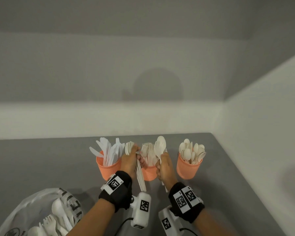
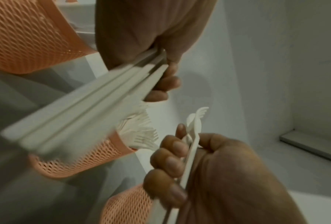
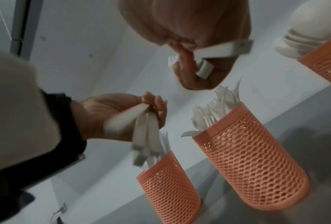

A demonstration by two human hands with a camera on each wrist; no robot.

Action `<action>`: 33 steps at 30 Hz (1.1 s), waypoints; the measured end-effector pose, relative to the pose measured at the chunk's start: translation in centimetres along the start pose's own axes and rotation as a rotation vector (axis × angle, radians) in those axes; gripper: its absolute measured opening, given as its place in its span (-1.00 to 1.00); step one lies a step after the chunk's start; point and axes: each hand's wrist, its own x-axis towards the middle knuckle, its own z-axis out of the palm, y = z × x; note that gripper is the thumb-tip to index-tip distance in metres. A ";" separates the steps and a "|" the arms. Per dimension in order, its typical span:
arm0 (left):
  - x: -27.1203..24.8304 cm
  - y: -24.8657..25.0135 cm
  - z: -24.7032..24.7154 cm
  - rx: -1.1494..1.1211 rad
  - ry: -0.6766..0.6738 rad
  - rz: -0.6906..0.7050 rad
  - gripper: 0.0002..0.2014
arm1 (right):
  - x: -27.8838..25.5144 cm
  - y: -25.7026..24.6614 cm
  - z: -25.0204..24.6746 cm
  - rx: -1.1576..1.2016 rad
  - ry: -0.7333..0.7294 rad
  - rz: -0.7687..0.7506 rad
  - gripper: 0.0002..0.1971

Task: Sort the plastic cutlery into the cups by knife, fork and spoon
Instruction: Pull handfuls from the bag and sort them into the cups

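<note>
Grey table [image 1: 41, 159], white wall [image 1: 143, 65]

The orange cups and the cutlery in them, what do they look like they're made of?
The orange cups look like matte moulded plastic, their walls perforated in a mesh pattern. The knives look like bright white plastic; the spoons are creamier and matte, possibly a plant-based plastic.

Three salmon-orange plastic cups [image 1: 188, 169], perforated mesh walls, matt. My left hand [image 1: 129, 161] grips bundle of cream matt plastic forks [image 1: 140, 174]; my right hand [image 1: 165, 167] grips smooth white plastic spoon [image 1: 161, 144], slight sheen. Grey table [image 1: 41, 160] smooth, matt. Crinkled glossy clear plastic bag [image 1: 32, 206] at near left corner.
</note>
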 end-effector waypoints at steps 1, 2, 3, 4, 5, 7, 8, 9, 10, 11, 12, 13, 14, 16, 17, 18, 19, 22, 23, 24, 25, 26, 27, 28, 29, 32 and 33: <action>-0.3 -0.1 0.1 0.078 -0.032 0.025 -0.71 | 0.1 -0.1 -0.1 0.009 -0.005 0.005 -0.75; -0.6 -0.2 0.3 0.148 -0.068 0.055 -0.68 | 0.0 -0.3 -0.3 0.015 -0.013 0.006 -0.77; -1.0 -0.4 0.5 0.198 -0.112 0.085 -0.67 | 0.0 -0.4 -0.3 0.020 -0.022 0.000 -0.80; -1.5 -0.6 0.9 0.228 -0.155 0.114 -0.69 | -0.3 -0.6 -0.4 0.016 -0.034 -0.008 -0.80; -2.0 -0.8 1.3 0.253 -0.181 0.136 -0.72 | -0.5 -0.7 -0.4 0.009 -0.047 -0.019 -0.79; -2.4 -1.4 2.0 0.307 -0.169 0.171 -0.74 | -0.9 -0.6 -0.4 -0.002 -0.061 -0.038 -0.78; -2.4 -1.7 2.3 0.329 -0.148 0.185 -0.74 | -1.1 -0.6 -0.5 -0.009 -0.059 -0.049 -0.77; -2.3 -1.9 2.5 0.347 -0.124 0.191 -0.74 | -1.3 -0.4 -0.6 -0.017 -0.056 -0.059 -0.77; -2.1 -2.2 2.6 0.362 -0.101 0.195 -0.76 | -1.4 -0.3 -0.9 -0.023 -0.052 -0.063 -0.76; -1.9 -2.4 2.7 0.374 -0.089 0.197 -0.80 | -1.6 -0.1 -1.2 -0.016 -0.043 -0.062 -0.76; -1.7 -2.6 2.7 0.388 -0.080 0.198 -0.85 | -1.7 0.0 -1.5 -0.011 -0.032 -0.061 -0.75; -1.5 -2.7 2.7 0.396 -0.074 0.197 -0.88 | -1.7 0.1 -2.0 -0.015 -0.022 -0.062 -0.75; -1.3 -2.8 2.7 0.393 -0.072 0.185 -0.85 | -1.7 0.0 -2.5 -0.022 -0.009 -0.064 -0.76; -0.8 -2.7 2.5 0.323 -0.074 0.130 -0.78 | -1.6 -0.5 -3.7 -0.024 0.036 -0.068 -0.76; -0.5 -2.5 2.3 0.272 -0.077 0.109 -0.77 | -1.3 -0.6 -4.4 -0.013 0.061 -0.068 -0.74; -0.2 -2.1 2.1 0.245 -0.074 0.101 -0.75 | -1.1 -0.9 -5.1 0.018 0.084 -0.070 -0.72; 0.0 -1.6 2.0 0.236 -0.066 0.108 -0.73 | -0.7 -1.3 -5.9 0.061 0.107 -0.083 -0.70; 0.9 0.3 2.1 0.175 -0.060 0.129 -0.81 | 0.3 -2.7 -8.4 0.120 0.198 -0.194 -0.69; 1.2 0.9 2.2 0.131 -0.057 0.145 -0.85 | 0.6 -3.2 -9.3 0.135 0.203 -0.237 -0.70; 1.5 1.5 2.4 0.107 -0.053 0.176 -0.87 | 0.8 -3.9 -10.1 0.153 0.200 -0.272 -0.70; 1.7 2.1 2.6 0.116 -0.042 0.228 -0.89 | 1.0 -4.5 -10.8 0.176 0.200 -0.300 -0.69; 2.0 2.6 2.8 0.139 -0.033 0.301 -0.88 | 1.2 -4.9 -11.5 0.185 0.201 -0.320 -0.68; 2.2 3.0 3.1 0.162 -0.020 0.388 -0.86 | 1.5 -5.1 -12.0 0.186 0.204 -0.332 -0.68; 2.4 3.2 3.4 0.174 -0.005 0.465 -0.83 | 1.7 -5.4 -12.4 0.172 0.208 -0.345 -0.67; 2.6 3.3 3.7 0.194 0.008 0.538 -0.79 | 1.9 -5.3 -12.7 0.154 0.216 -0.349 -0.67; 3.0 2.8 4.4 0.294 -0.012 0.711 -0.75 | 2.5 -4.3 -13.0 0.097 0.233 -0.341 -0.65; 3.2 2.4 4.4 0.329 -0.030 0.746 -0.76 | 2.5 -4.0 -13.1 0.076 0.239 -0.330 -0.65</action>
